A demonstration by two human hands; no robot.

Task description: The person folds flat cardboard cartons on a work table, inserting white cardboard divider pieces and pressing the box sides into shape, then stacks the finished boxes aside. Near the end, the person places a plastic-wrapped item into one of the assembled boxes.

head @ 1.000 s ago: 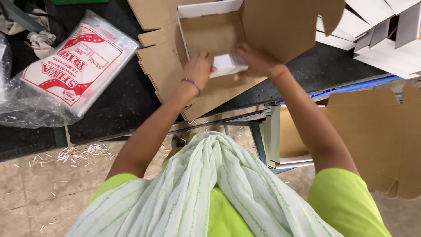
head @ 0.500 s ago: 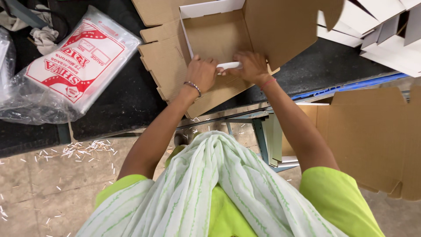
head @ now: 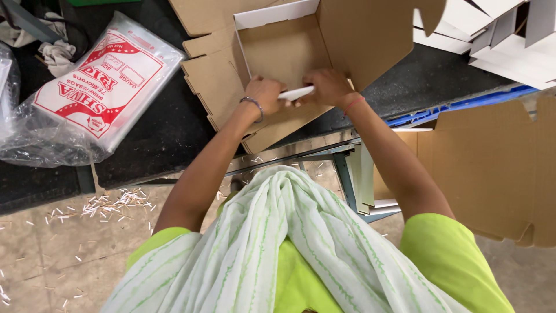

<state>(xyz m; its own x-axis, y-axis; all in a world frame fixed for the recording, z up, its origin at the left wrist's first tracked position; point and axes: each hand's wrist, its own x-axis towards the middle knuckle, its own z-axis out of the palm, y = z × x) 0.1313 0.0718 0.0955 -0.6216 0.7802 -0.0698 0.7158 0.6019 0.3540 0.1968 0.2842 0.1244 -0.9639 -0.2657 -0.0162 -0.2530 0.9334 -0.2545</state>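
Hands meet at the near wall of a half-folded cardboard box (head: pixel 284 46) on the dark table (head: pixel 168 133). The left hand (head: pixel 265 95) is closed on the near flap (head: pixel 296 93), whose white edge shows between both hands. The right hand (head: pixel 327 87) grips the same flap from the other side, fingers curled over it. Beyond the hands the box stands open, with brown inner walls. Left of the left hand, well apart, lies a plastic packet of bags (head: pixel 98 87). Right of the right hand are flat cardboard sheets (head: pixel 492 162).
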